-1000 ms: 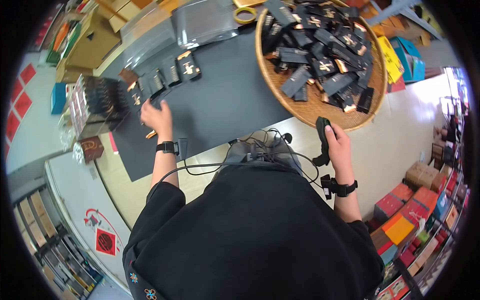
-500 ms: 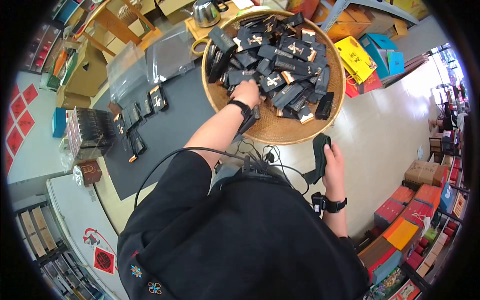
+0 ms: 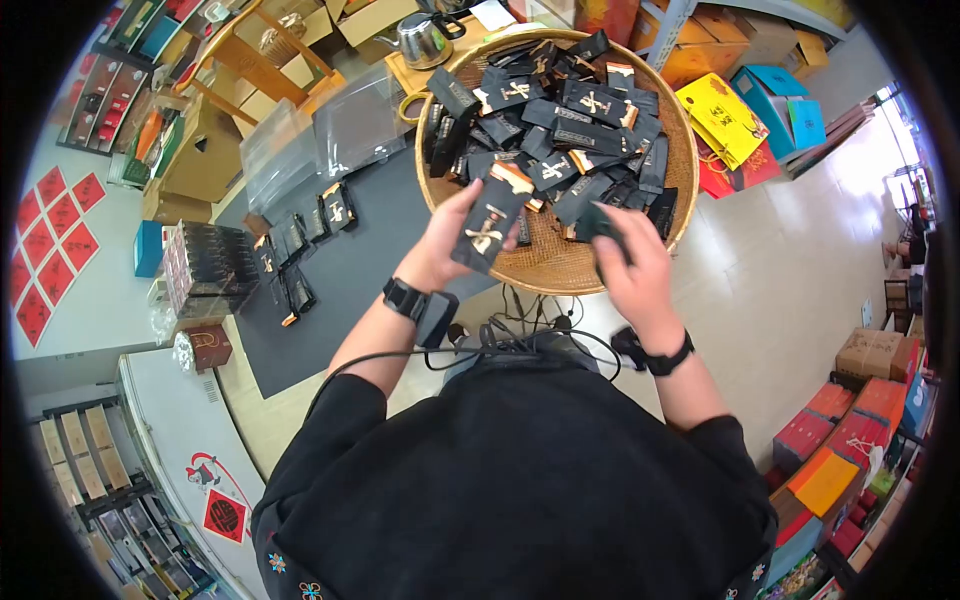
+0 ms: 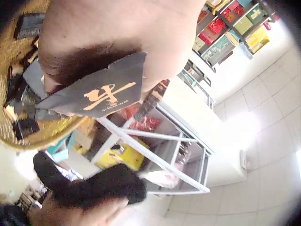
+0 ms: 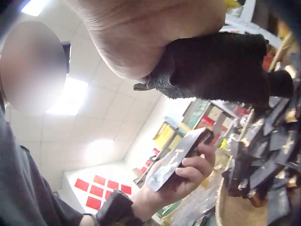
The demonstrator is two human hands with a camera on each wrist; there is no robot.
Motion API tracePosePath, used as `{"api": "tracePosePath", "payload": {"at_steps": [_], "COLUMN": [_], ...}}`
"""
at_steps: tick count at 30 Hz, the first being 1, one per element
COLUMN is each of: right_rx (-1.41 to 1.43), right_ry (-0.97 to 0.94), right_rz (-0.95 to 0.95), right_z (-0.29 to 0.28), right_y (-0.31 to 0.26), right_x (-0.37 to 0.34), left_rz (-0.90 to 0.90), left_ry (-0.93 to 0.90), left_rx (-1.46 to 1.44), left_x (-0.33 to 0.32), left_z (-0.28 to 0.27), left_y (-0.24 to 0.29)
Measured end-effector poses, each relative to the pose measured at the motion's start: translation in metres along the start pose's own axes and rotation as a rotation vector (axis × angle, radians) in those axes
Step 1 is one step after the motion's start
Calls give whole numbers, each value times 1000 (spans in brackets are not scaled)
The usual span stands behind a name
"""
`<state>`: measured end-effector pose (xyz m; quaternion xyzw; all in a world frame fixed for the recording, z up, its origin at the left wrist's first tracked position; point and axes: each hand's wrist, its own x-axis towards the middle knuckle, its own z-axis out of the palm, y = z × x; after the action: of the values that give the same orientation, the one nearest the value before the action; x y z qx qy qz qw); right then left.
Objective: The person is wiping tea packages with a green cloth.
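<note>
My left hand (image 3: 437,243) grips a black packet (image 3: 494,215) with an orange-and-white end and gold lettering, held up over the near edge of the round woven basket (image 3: 550,281). Seen in the left wrist view, the packet (image 4: 113,92) shows a gold character on its dark face. My right hand (image 3: 642,272) holds a dark cloth (image 3: 608,243), slightly blurred, beside the packet and above the basket's near right side. From the right wrist, the cloth (image 5: 211,68) looks thick and fuzzy. Many similar black packets (image 3: 590,135) lie heaped in the basket.
Several black packets (image 3: 290,238) lie on the dark table mat (image 3: 380,235) at left, near a clear box of dark packets (image 3: 208,270). Clear plastic covers (image 3: 355,120), a tape roll (image 3: 412,107) and a kettle (image 3: 425,42) are farther back. A yellow bag (image 3: 722,120) stands right.
My left hand went from the packets on the mat to the basket and lifted a packet out. My right hand, still holding the cloth, moved up and left toward it.
</note>
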<state>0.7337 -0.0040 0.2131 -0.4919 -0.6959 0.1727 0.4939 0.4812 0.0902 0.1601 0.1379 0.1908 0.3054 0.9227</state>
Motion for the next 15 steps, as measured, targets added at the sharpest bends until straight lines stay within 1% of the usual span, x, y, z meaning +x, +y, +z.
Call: {"api": "tracePosePath", "payload": {"at_steps": [2, 3, 4, 5, 6, 8, 9, 12, 13, 14, 15], "right_rx": [-131, -212, -292, -298, -261, -191, -198, -302, -287, -355, -343], "right_ry": [-91, -94, -93, -67, -103, -289, -352, -390, -241, -138, -115], "right_rz": [-223, -319, -419, -454, -446, -548, -636, -628, -602, -538, -537], "right_z": [33, 54, 76, 94, 105, 125, 135, 151, 167, 178, 191], "right_y": [-20, -26, -31, -34, -48, -74, -88, -111, -110, -115, -119], "right_x": [30, 41, 47, 46, 42, 27, 19, 39, 47, 55, 60], "left_rz": [31, 47, 37, 94, 154, 148, 241, 171, 180, 192, 200], "left_ry": [113, 50, 30, 101, 172, 260, 109, 164, 4, -38, -79], "left_rx": [-9, -67, -44, -93, -145, -57, -25, -165, -281, -256, -231], "left_x": [-23, -33, -44, -50, -59, -106, -115, -151, -153, -158, -168], "left_z": [28, 23, 20, 20, 30, 53, 44, 28, 2, -19, -27], "left_y": [-13, -17, -16, -15, -11, 8, 12, 23, 26, 26, 29]}}
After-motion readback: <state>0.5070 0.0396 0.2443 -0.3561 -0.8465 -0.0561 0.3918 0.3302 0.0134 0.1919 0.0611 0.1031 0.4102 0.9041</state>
